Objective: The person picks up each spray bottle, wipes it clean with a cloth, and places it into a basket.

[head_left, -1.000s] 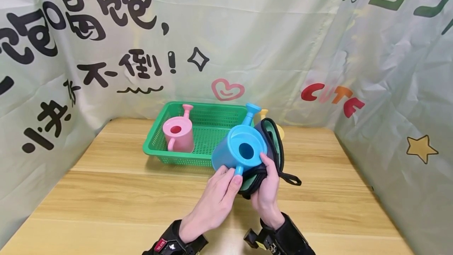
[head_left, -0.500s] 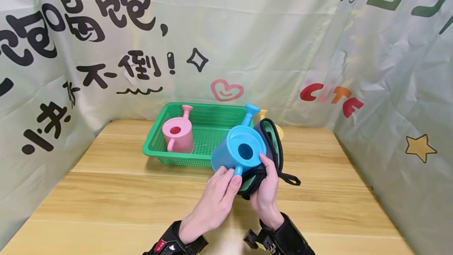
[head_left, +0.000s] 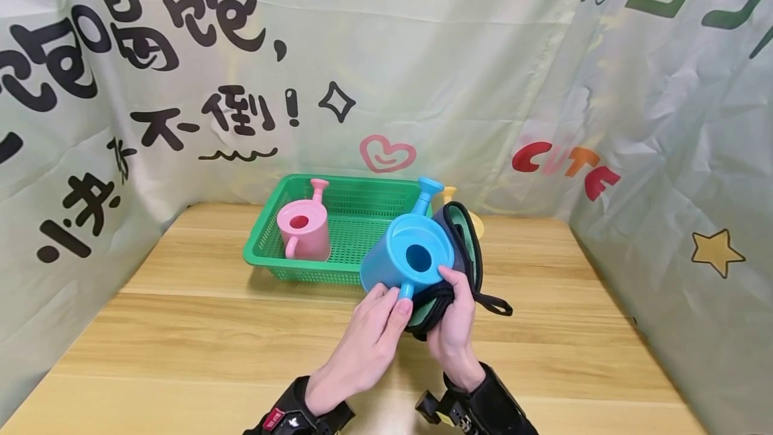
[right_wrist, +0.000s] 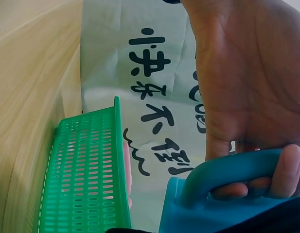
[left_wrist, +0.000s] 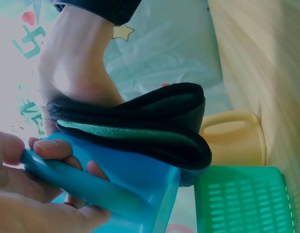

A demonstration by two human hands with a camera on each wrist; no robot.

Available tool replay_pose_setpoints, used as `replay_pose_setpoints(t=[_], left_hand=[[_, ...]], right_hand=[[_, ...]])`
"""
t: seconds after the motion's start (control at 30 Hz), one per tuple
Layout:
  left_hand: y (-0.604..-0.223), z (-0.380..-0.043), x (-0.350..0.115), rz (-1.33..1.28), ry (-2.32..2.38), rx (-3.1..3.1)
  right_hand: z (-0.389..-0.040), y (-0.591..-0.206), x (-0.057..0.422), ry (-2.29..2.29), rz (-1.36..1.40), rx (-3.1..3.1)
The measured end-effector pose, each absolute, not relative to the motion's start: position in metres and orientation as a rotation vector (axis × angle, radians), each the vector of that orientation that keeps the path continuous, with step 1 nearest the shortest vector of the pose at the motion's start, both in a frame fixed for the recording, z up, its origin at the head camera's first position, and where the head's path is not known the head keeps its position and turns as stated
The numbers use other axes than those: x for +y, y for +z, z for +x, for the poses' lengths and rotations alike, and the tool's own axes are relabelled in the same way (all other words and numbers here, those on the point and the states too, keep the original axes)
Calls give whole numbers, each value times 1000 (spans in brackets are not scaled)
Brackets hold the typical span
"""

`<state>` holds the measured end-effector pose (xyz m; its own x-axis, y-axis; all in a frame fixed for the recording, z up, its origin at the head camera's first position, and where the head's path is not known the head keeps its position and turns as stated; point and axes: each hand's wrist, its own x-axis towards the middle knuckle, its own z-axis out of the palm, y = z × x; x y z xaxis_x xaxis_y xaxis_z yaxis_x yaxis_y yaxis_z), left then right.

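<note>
A blue watering can (head_left: 379,262) is held tilted above the wooden table, its spout pointing away. My left hand (head_left: 366,339) grips it by the handle (left_wrist: 81,182), fingers curled round, as the left wrist view also shows. My right hand (head_left: 454,325) holds a folded dark cloth (head_left: 474,247) with green lining and black edging against the can's right side. Its thumb rests on the can's top rim; its other fingers are hidden behind the cloth. A black loop hangs from the cloth.
Behind the blue can stands a green basket (head_left: 353,178), with a pink watering can (head_left: 314,242) upright in its left end. A yellow watering can (left_wrist: 237,151) stands beyond the basket's right end, mostly hidden by the cloth in the head view. Printed fabric walls (head_left: 459,52) enclose the table.
My right thumb has slid slightly down and left on the can's top. The blue can, the cloth and my left hand hold almost still.
</note>
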<state>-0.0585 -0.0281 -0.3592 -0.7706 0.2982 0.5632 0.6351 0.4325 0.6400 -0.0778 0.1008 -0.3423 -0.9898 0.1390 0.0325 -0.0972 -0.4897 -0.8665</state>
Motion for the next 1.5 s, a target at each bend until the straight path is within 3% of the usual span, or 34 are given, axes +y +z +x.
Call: replay_pose_setpoints(t=[1.5], left_hand=[[-360,-56,-30,-759,-1308,-2364]], right_hand=[[-76,-343,101,2584,-60,-1565]])
